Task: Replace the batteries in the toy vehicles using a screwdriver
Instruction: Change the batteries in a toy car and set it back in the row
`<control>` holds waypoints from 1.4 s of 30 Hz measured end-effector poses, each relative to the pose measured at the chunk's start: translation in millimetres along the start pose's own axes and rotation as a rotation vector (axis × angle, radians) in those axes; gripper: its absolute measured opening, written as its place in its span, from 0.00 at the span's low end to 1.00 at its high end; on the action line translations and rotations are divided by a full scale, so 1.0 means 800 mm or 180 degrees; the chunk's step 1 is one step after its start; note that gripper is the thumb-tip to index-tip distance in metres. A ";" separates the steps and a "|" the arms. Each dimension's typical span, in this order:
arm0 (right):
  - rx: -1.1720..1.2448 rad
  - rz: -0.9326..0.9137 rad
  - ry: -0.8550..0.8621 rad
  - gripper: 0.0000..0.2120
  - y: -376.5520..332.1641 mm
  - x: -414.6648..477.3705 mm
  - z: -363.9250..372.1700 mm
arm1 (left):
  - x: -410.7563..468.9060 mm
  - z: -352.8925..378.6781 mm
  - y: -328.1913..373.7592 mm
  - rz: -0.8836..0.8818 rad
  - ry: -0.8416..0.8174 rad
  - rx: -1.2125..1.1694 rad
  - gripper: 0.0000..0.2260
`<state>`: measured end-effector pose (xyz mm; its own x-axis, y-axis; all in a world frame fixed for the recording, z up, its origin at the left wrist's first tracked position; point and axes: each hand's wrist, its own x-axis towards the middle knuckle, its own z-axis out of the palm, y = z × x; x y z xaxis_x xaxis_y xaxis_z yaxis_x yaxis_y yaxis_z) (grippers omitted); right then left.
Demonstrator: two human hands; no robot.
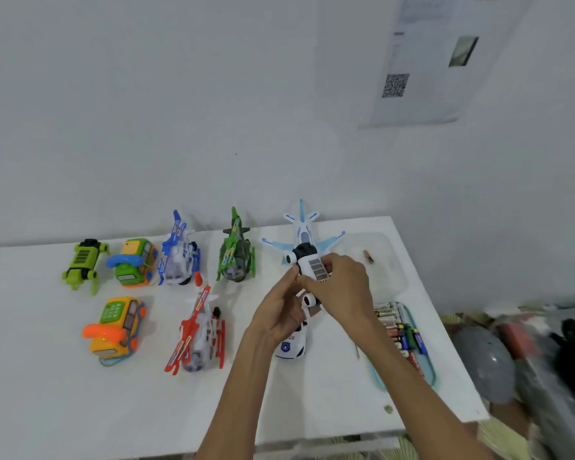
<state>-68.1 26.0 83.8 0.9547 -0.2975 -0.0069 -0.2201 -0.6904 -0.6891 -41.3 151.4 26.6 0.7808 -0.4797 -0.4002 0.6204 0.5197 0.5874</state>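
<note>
Right now the left hand [279, 313] is gripping the white police car [312, 265] from the side, holding it belly-up over the counter [80, 393]. The right hand [342, 287] is curling over its underside, fingertips pinching at the battery bay; whether they are holding the cover or a cell is hidden. The left hand should be bracing the body hard while the right is working squarely, not prying at an angle that could snap a tab. Just right of the forearm, the batteries [402, 333] are lying in a tray [429, 370], so polarity is worth checking on each cell. A thin shaft [357, 352] beside it may be the screwdriver. A loose battery [368, 256] is lying farther back.
</note>
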 end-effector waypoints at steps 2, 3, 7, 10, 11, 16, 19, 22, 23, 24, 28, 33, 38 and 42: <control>-0.0075 -0.0004 -0.0042 0.18 0.004 -0.001 0.001 | 0.004 -0.006 -0.002 -0.0007 -0.0017 0.0097 0.22; -0.0082 0.0008 -0.0065 0.17 0.004 -0.001 0.001 | 0.007 -0.009 -0.003 0.0027 -0.0035 0.0110 0.22; 0.0117 0.0050 0.0067 0.23 0.004 -0.006 0.006 | 0.006 -0.007 -0.006 0.0110 0.0057 -0.0063 0.18; 0.0148 0.0032 0.0103 0.23 0.005 -0.010 0.009 | 0.009 -0.012 -0.005 0.0195 0.0049 -0.0021 0.18; 0.0148 0.0016 0.0039 0.21 0.005 -0.011 0.008 | 0.008 -0.015 -0.004 0.0258 0.0056 -0.0003 0.19; 0.0233 0.0018 -0.0126 0.17 0.010 -0.011 0.002 | 0.004 -0.015 -0.008 0.0448 0.0114 0.0181 0.09; 0.0385 0.0166 0.0098 0.22 0.011 -0.017 0.007 | 0.001 -0.010 -0.012 0.0614 0.0177 0.0166 0.10; 0.0283 0.0138 0.0224 0.22 0.012 -0.021 0.011 | -0.002 -0.009 -0.015 0.0616 0.0199 0.0063 0.10; 0.0286 0.0147 0.0119 0.21 0.013 -0.020 0.009 | -0.003 -0.010 -0.016 0.0611 0.0208 0.0078 0.09; 0.0335 0.0179 -0.0041 0.20 0.015 -0.018 0.007 | -0.004 -0.011 -0.017 0.0605 0.0221 0.0133 0.09; 0.0638 0.0301 -0.0164 0.21 0.024 -0.017 0.004 | -0.003 -0.011 -0.024 0.0653 0.0359 0.0325 0.10; 0.0562 0.0357 -0.0082 0.23 0.030 -0.018 0.010 | -0.006 -0.012 -0.020 0.0709 0.0361 0.0583 0.12; 0.0542 0.0353 -0.0195 0.25 0.031 -0.019 0.003 | -0.010 -0.010 -0.018 0.0602 0.0366 0.0645 0.12; 0.0426 0.0127 -0.0269 0.22 0.029 -0.022 -0.008 | -0.015 -0.015 -0.002 0.0290 -0.0023 0.1130 0.15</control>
<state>-91.6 11.2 72.8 0.9604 -0.2624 -0.0933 -0.2349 -0.5834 -0.7774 -50.9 165.1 22.0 0.8304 -0.4484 -0.3308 0.4830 0.2833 0.8285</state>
